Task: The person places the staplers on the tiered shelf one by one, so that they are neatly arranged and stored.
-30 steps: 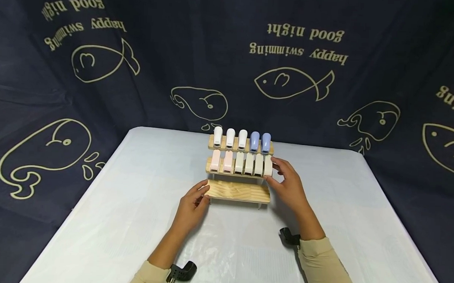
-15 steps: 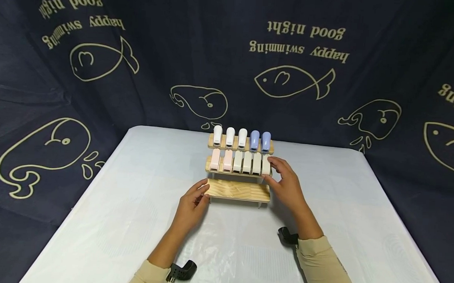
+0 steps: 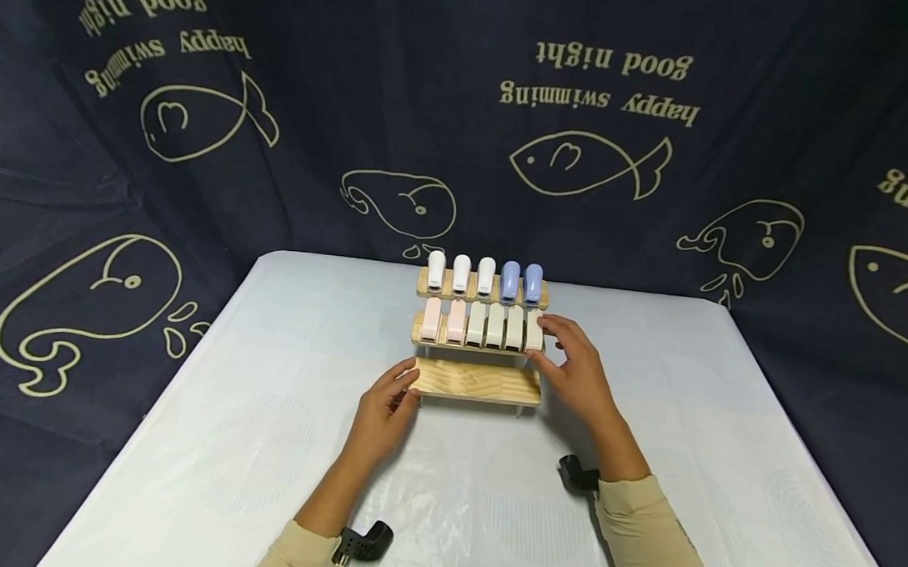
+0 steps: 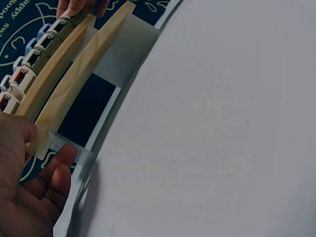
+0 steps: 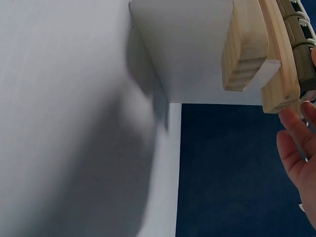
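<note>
A three-tier wooden display stand [image 3: 476,381] rises in steps on the table. My left hand [image 3: 381,409] holds the left end of its bare lowest board; in the left wrist view the thumb lies over the board and the fingers curl near a clear leg. On the middle tier stand two pink staplers [image 3: 443,321] and several cream staplers [image 3: 495,327], side by side. My right hand [image 3: 577,371] pinches the rightmost cream stapler [image 3: 533,329], index finger at its back and thumb at its front. White staplers [image 3: 461,274] and blue staplers [image 3: 521,283] line the top tier.
A white-covered table [image 3: 267,477] carries the stand near its back edge. Behind it hangs a dark blue cloth [image 3: 431,66] with fish and whale drawings. Black wrist mounts [image 3: 366,542] sit on both forearms.
The cream staplers have slid slightly left along the middle tier, the right hand with the rightmost one. The left hand stays on the lowest board.
</note>
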Demonstrator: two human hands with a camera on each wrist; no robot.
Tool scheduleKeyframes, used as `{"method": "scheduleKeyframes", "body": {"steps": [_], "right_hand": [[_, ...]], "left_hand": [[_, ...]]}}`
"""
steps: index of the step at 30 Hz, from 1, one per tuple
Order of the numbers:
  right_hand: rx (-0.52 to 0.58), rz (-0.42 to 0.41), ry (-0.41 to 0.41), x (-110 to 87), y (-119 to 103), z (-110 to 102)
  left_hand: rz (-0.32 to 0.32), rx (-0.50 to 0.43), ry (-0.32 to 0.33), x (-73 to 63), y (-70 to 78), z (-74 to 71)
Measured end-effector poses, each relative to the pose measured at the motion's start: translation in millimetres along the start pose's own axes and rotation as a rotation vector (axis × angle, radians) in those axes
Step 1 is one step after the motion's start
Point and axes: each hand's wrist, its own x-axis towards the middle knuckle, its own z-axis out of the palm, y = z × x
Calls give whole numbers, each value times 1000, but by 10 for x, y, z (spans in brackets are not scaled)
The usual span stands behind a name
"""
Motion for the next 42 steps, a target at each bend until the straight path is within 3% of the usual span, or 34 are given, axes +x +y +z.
{"method": "scheduleKeyframes", "body": {"steps": [4,10,13,28,35,39,42], "right_hand": [[-10,-11,9,-3,10,8],[-29,-18,40,-22,-8,-2],[-38,-15,41,-28,-22,-4],[-40,-45,65,-4,-3,67],[-40,-23,62,14,2,11],[-66,-6,76,-62,41,-110],[-103,14,81,-170,96,-221]], "left_hand": [[18,3,22,-2,97,7],[20,-8,9,-9,419,-59],[21,-6,2,-13,468,-78],[16,-21,7,-15,444,-96],[38,-3,27,3,29,-11],[39,1,26,-1,-1,3],[-1,7,7,-17,65,-15]]}}
